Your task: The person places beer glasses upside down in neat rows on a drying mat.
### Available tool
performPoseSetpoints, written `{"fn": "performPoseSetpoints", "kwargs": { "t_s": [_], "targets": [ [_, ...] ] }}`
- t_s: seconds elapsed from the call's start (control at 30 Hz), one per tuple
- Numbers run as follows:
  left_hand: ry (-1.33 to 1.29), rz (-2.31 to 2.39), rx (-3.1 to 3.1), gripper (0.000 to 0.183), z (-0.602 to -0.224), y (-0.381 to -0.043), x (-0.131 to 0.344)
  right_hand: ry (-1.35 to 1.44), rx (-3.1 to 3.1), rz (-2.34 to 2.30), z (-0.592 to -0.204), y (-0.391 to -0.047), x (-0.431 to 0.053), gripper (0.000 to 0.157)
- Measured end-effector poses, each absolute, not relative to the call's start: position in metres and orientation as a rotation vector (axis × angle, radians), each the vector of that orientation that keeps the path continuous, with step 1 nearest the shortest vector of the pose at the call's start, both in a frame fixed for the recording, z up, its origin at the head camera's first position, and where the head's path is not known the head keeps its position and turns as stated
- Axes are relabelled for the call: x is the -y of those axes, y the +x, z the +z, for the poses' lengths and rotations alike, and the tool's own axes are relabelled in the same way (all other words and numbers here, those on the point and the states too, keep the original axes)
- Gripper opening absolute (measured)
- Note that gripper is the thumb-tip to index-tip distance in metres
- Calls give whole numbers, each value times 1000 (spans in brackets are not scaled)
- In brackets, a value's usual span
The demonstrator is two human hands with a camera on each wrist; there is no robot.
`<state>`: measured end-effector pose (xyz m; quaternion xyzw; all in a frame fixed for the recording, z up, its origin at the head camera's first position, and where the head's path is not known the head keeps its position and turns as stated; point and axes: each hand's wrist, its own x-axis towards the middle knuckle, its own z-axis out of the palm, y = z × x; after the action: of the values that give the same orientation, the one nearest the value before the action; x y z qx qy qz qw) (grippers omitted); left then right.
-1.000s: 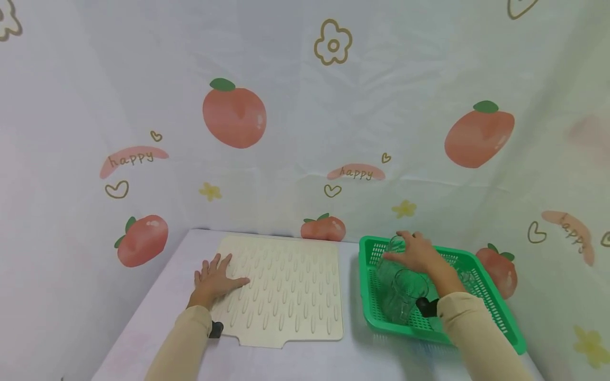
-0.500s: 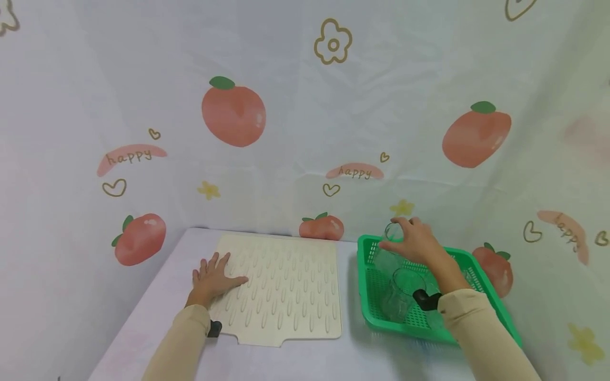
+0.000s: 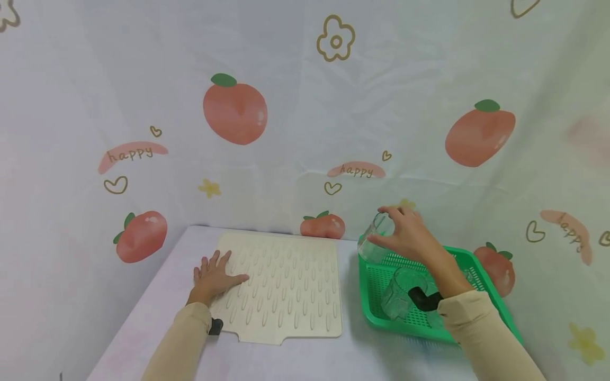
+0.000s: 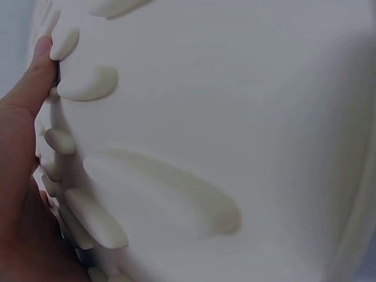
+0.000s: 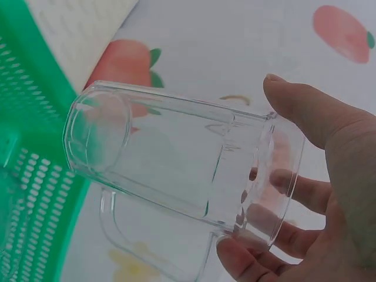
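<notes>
My right hand (image 3: 405, 235) grips a clear glass mug (image 3: 371, 247) near its rim, tilted, over the back left corner of a green plastic basket (image 3: 366, 309). In the right wrist view the mug (image 5: 170, 153) shows a looped handle, with thumb and fingers spread round its wide end. Another clear glass mug (image 3: 395, 299) lies in the basket, and more glassware is partly hidden behind my right wrist. My left hand (image 3: 212, 278) rests with fingers spread on the left side of a cream ridged drying mat (image 3: 286, 286). Raised ribs on the mat (image 4: 176, 88) fill the left wrist view.
Mat and basket stand side by side on a white-covered table (image 3: 267, 362), with a narrow gap between them. A printed white curtain (image 3: 295, 116) hangs close behind and along both sides of the table.
My right hand has lifted the mug up out of the basket and moved it leftward, tilting it more. The left hand has stayed on the mat.
</notes>
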<state>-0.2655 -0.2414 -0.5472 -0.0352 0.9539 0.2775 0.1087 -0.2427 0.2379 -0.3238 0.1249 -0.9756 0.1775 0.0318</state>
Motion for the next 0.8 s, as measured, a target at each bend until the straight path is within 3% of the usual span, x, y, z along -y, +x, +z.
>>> {"fn": "performPoseSetpoints", "kwargs": {
  "t_s": [0.8],
  "targets": [
    [-123, 823, -2809, 113, -540, -262, 239, 467, 2806, 1120, -340, -243, -189, 68]
  ]
}}
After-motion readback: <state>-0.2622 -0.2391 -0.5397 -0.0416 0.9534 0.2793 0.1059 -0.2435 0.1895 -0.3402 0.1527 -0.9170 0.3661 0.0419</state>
